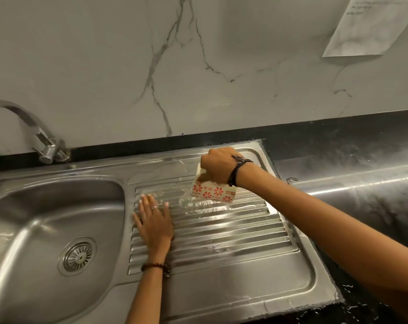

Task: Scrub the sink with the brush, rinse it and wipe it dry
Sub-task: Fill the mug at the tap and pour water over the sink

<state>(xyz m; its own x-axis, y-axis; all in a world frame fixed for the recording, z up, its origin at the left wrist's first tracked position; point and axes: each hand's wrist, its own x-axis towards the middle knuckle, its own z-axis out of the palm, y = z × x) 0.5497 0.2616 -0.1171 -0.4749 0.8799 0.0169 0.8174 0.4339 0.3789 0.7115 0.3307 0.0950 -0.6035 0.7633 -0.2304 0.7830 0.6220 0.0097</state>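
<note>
Left hand [154, 221] lying flat, fingers straight, on ribbed steel drainboard [221, 232] beside steel sink basin [34, 230]; right hand [218, 165] gripping white red-flowered cloth [213, 192], grip closed, pressing drainboard.

A pale grey marble-look wall panel [221, 66] with dark branching veins is filling the upper half of the view. A white printed paper sheet [366, 24] is hanging tilted on it at the upper right; its text is too blurred to read. A narrow black upstand strip [151, 143] is running along the wall's foot. To the right, the glossy black speckled stone desk [361, 178] is catching long bright streaks of overhead light. A ragged line of pale sealant [319, 302] is edging the desk's cut-out.
</note>
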